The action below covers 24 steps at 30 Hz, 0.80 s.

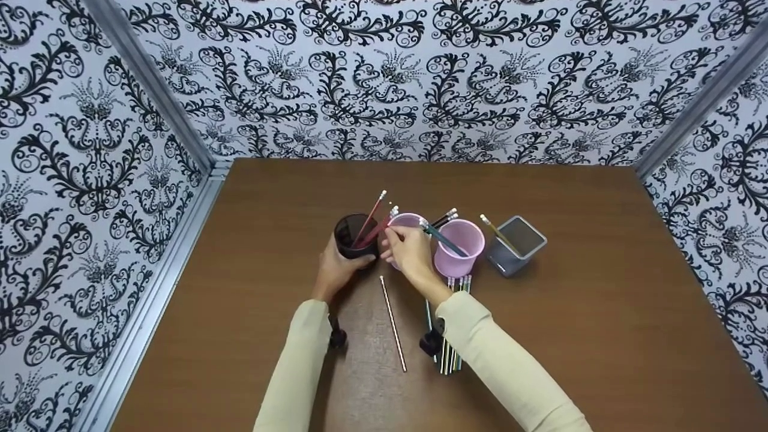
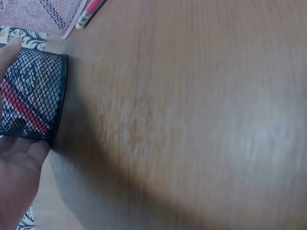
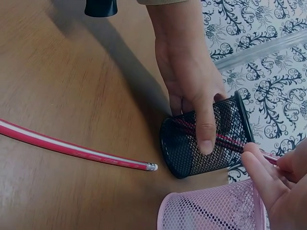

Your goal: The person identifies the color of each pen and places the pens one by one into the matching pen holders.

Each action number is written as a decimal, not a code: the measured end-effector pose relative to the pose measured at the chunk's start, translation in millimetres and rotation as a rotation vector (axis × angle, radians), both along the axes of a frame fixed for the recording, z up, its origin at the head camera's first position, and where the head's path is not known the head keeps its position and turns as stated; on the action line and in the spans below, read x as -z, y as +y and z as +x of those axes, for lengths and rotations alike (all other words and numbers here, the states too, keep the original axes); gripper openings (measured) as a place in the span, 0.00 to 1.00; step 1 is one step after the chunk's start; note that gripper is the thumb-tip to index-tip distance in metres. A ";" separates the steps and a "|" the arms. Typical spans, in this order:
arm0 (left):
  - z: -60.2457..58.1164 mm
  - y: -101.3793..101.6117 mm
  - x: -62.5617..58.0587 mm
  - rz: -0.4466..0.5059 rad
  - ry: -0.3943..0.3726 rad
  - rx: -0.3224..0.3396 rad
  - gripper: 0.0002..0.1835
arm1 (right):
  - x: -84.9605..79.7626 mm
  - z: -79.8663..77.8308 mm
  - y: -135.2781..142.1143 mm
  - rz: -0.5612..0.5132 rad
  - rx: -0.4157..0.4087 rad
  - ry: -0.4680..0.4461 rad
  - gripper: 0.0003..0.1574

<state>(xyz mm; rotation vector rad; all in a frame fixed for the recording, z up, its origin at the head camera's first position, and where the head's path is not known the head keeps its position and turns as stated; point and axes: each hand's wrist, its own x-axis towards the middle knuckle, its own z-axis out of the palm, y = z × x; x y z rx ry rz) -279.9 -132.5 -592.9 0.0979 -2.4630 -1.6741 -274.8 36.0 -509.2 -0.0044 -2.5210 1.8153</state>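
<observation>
My left hand [image 1: 336, 273] grips a round black mesh pencil cup [image 3: 184, 148] from the side, with the thumb across its mesh in the right wrist view. A red pencil [image 1: 373, 211] leans inside this cup, its eraser end above the rim. My right hand [image 1: 414, 255] pinches another red pencil [image 3: 269, 157] near its upper end, the rest of it reaching down into the black cup. Close by, under the right hand, stands a pink mesh cup [image 3: 211, 206], partly hidden in the head view. On the table in front lies a loose red-and-white striped pencil [image 1: 393, 324].
A second pink cup [image 1: 453, 267] holds teal pencils [image 1: 447, 240]. Right of it is a square grey mesh holder [image 1: 509, 264] with a yellow pencil [image 1: 495, 229]. Several striped pencils [image 1: 461, 283] lie below the pink cups, partly under the right forearm. Patterned walls [image 1: 384, 78] enclose the table.
</observation>
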 end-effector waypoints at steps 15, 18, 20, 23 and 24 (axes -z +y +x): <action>-0.5 0.3 0.7 -0.017 -0.001 -0.011 0.50 | 3.8 15.2 5.2 -0.041 0.017 0.064 0.12; -0.8 0.2 0.6 -0.017 0.004 -0.008 0.50 | 4.7 20.3 6.3 -0.044 0.014 0.088 0.11; -0.8 0.2 0.6 -0.015 0.004 -0.007 0.50 | 5.6 24.4 7.1 -0.033 0.013 0.104 0.11; -0.1 0.3 0.5 -0.021 -0.006 -0.014 0.50 | 9.0 30.6 8.6 0.011 0.014 0.129 0.10; -0.1 0.5 0.4 -0.024 -0.008 -0.016 0.50 | 11.0 32.6 9.2 0.028 0.013 0.136 0.10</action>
